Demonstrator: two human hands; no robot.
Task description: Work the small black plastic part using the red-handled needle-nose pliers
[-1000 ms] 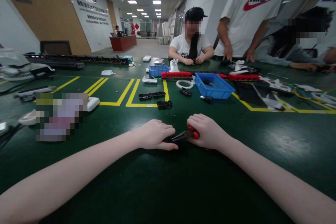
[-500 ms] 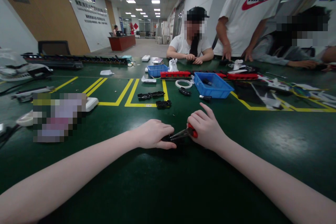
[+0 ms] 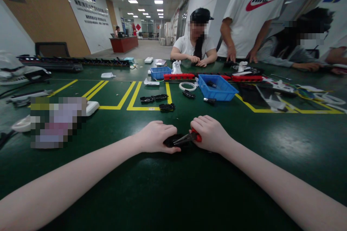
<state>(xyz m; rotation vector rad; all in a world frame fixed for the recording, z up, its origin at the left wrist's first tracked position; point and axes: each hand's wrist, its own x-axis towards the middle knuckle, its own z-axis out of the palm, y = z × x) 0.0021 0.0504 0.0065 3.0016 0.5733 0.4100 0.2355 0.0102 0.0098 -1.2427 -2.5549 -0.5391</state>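
Observation:
My left hand (image 3: pixel 158 137) is closed around a small black part (image 3: pixel 170 141), thumb in front and fingers behind, low over the green table (image 3: pixel 130 191). In my right hand (image 3: pixel 210 133) are red-handled pliers (image 3: pixel 187 138), its fingers wrapped round the grips. The metal jaws point left and reach the black part; whether they pinch it I cannot tell. Beyond my hands lie several black plastic pieces, among them a long one (image 3: pixel 153 98) and a short one (image 3: pixel 167 107).
A blue bin (image 3: pixel 217 88), a smaller blue bin (image 3: pixel 161 72), a white tape roll (image 3: pixel 187 86) and red strips (image 3: pixel 179 77) stand farther back. A blurred-out object (image 3: pixel 58 122) lies at left. Loose wires (image 3: pixel 309 92) lie at right. Other people are across the table.
The raised index finger of my right hand has folded down onto the pliers. The view has shifted slightly; both hands stay at the black part.

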